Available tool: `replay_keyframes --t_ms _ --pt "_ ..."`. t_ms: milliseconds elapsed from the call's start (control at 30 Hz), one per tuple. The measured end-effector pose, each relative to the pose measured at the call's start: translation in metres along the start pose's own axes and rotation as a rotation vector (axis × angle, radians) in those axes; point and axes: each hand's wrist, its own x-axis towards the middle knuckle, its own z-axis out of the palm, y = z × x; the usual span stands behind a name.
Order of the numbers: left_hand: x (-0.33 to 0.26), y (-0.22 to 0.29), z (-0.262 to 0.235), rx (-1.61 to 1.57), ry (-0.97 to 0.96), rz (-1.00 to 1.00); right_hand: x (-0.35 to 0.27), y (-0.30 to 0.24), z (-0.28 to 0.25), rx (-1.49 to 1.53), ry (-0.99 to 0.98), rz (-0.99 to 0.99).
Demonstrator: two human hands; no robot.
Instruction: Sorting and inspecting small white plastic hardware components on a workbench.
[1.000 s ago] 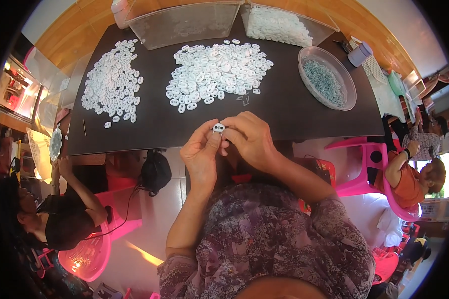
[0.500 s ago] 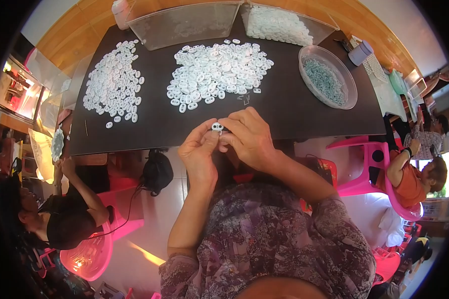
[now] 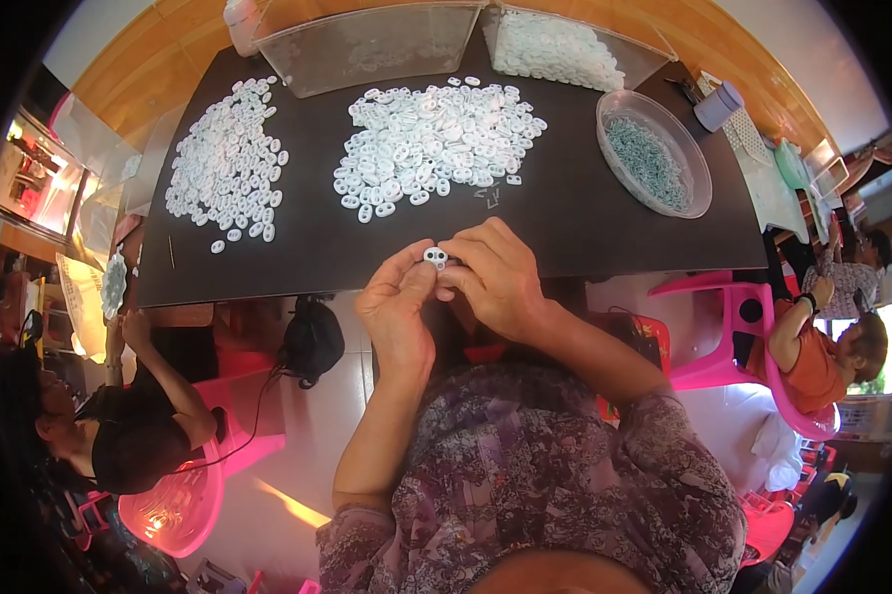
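A small white oval plastic piece with two holes (image 3: 435, 255) is pinched between my hands, just past the table's near edge. My left hand (image 3: 397, 304) grips its left side with thumb and forefinger. From the right, my right hand (image 3: 494, 274) closes its fingertips on the same piece, partly hiding its lower edge. Beyond my hands lies a large heap of white two-hole pieces (image 3: 431, 144). A few thin grey bits (image 3: 490, 195), like small springs or pins, rest on the table between the heap and my right hand.
The dark table (image 3: 575, 233) also bears a second white heap (image 3: 226, 163) at left, a clear bin (image 3: 367, 49) and a filled bin (image 3: 555, 48) behind. A round tub (image 3: 698, 188) of greenish-grey bits stands right, near a cup (image 3: 718, 106). People sit on both sides by pink chairs.
The white piece has tilted slightly, so both its holes face up more plainly. My hands have barely moved and keep their pinch. The heaps look the same.
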Motion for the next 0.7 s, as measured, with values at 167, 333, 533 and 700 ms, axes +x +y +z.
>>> replay_keyframes --t_ms 167,333,533,700 --pt "-0.001 -0.005 -0.003 -0.009 -0.033 0.069 -0.001 0.000 0.000 0.183 -0.033 0.184" --pt "-0.003 -0.010 -0.003 0.058 -0.056 0.140 -0.003 0.001 0.003 0.480 -0.096 0.584" --pt "-0.006 -0.013 -0.004 0.164 -0.045 0.216 0.003 -0.001 0.004 0.700 -0.117 0.806" --pt "-0.006 -0.013 -0.004 0.135 -0.035 0.211 0.006 -0.001 0.004 0.798 -0.094 0.819"
